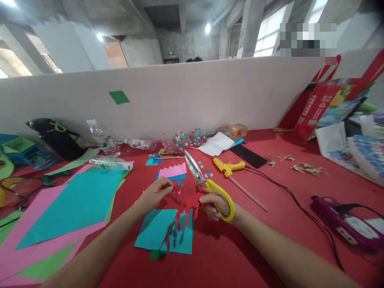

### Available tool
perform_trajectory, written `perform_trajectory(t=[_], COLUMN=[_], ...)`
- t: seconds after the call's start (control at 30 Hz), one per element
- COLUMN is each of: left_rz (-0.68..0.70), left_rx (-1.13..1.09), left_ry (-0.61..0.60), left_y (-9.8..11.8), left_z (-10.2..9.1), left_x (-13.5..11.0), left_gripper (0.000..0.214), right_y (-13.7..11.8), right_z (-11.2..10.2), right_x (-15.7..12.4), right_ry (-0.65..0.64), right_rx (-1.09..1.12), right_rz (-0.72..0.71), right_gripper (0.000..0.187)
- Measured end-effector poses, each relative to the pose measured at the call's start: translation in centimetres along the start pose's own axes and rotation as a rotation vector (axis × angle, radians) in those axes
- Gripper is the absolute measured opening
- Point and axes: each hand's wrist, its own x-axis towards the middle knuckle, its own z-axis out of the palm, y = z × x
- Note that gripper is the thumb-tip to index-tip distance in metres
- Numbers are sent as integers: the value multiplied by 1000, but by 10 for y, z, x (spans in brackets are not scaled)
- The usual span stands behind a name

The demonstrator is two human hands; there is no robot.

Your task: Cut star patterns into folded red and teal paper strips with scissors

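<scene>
My right hand (pixel 216 205) grips the yellow handles of a pair of scissors (pixel 201 179), whose metal blades point up and away, slightly apart. The same hand also pinches a cut piece of red paper (pixel 189 208) that hangs down over a teal sheet (pixel 163 232). My left hand (pixel 157 192) hovers just left of it, fingers pinched together near small red and blue paper scraps (pixel 179 187); whether it holds one I cannot make out.
Large teal, pink and green sheets (pixel 66 208) lie at left. A yellow glue gun (pixel 228 167) with its cord, a black phone (pixel 248 155), plastic bottles (pixel 103 140), a pile of paper stars (pixel 190 139), a purple device (pixel 348 220) and a red bag (pixel 324 104) surround the red table (pixel 270 248).
</scene>
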Motion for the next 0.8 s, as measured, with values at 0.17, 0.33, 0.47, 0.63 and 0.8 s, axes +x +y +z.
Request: perform_trajectory(t=[0.17,0.33,0.47,0.63,0.8], left_rz=[71,77,56,16,56], left_rx=[272,412,417,352,311], left_ry=[-55,-79,-38,26,-9], left_y=[-15,-4,3,-4,-15], left_z=[11,16,7,0,9], left_x=[16,21,18,8,1], left_gripper=[25,22,18,22,25], right_y=[3,4,5,8,8], right_z=[3,3,1,-1,-1], right_x=[1,1,2,3,3], right_ry=[13,32,20,33,47], right_rx=[8,13,-1,-2,5], right_rz=[12,27,44,45,48], right_gripper=[32,33,36,33,32])
